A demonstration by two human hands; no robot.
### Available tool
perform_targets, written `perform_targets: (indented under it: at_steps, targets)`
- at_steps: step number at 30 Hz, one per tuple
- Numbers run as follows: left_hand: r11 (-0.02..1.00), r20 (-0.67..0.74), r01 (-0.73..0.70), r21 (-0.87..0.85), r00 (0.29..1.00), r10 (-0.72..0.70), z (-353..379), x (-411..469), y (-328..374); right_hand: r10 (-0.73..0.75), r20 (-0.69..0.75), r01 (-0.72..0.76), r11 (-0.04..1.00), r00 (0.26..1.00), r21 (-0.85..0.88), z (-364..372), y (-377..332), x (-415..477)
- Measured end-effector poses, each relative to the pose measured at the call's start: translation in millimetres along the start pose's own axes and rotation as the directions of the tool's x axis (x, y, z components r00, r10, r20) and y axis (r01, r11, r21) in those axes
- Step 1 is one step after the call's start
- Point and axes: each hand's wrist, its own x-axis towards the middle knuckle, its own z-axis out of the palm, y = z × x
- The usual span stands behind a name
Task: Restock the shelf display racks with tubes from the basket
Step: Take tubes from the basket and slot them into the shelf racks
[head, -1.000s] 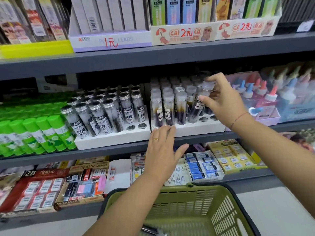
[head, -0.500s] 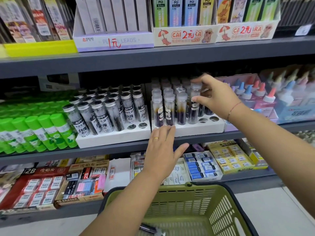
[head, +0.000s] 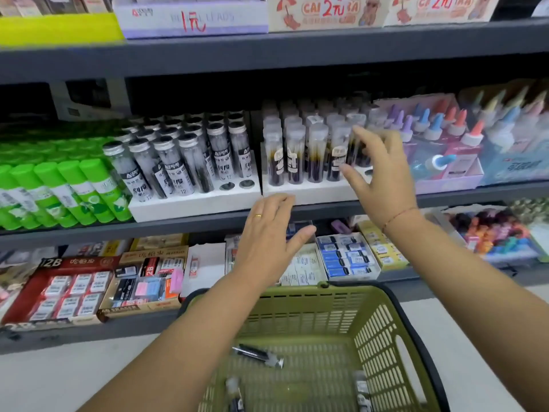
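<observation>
"While the shelf fills the view, what is grasped?"

"Nothing. Right fingers are spread and released, just beside the front-row tubes standing in the white rack. Left fingers lie straight at the rack's front edge. Below, loose tubes lie in the green basket."

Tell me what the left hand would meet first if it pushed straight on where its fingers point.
Probably the front face of the white rack holding the dark tubes: the left hand points its straight fingers at it, right of the neighbouring rack. Depth is unclear; they may touch.
</observation>
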Motion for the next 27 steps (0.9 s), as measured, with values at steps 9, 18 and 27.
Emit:
perform_targets:
  at_steps: [9,18,27]
  targets:
    - [0.788,0.041,0.591,0.173,0.795,-0.605,25,-164,-135,0.704,0.672,-0.652,0.624,0.229,-0.430,93,54,-263]
    - [0.575,0.194,0.817,0.037,0.559,-0.806,55,-211,-153,0.799,0.597,-0.558,0.528,0.070,-0.641,110,92,-346]
    - [0.575,0.186,0.817,-0.048,0.573,-0.798,53,-212,-149,0.911,0.413,-0.487,0.368,0.015,-0.792,133,77,-360]
